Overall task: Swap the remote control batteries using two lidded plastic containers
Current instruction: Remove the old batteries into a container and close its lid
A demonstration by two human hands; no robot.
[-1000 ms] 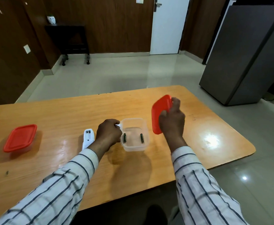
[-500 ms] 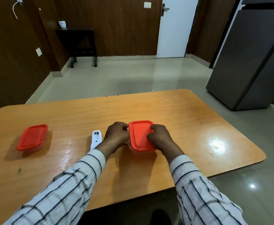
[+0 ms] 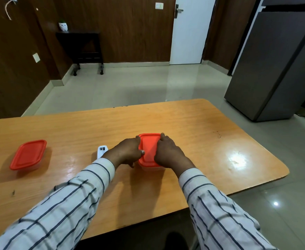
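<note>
Both hands are on the near container: left hand (image 3: 128, 152) curls round its left edge, thumb up on the red lid (image 3: 149, 150), fingers down the side wall. Right hand (image 3: 168, 152) lies over the lid's right half, fingertips hooked at the far right corner, palm pressing down. Both are gripping or pressing the lid, nothing else is held.

Near container (image 3: 150, 167): lid sits flat and square on the clear tub, looks seated or being snapped home. Contents not visible through the lid and hands.

Remote (image 3: 102, 151) lies on the counter (image 3: 202, 141) just left of the left wrist, white, battery bay facing up and uncovered. Can't tell if cells are in it; its cover isn't in view.

2nd container (image 3: 29, 155) sits well apart at the left, red lid on, untouched.

Judgement: roughly midway. 1 container is getting closed. Still to do, probably: open the 2nd container, take cells out, load the remote, refit its cover, re-lid. Which cells are old or new can't be told.
</note>
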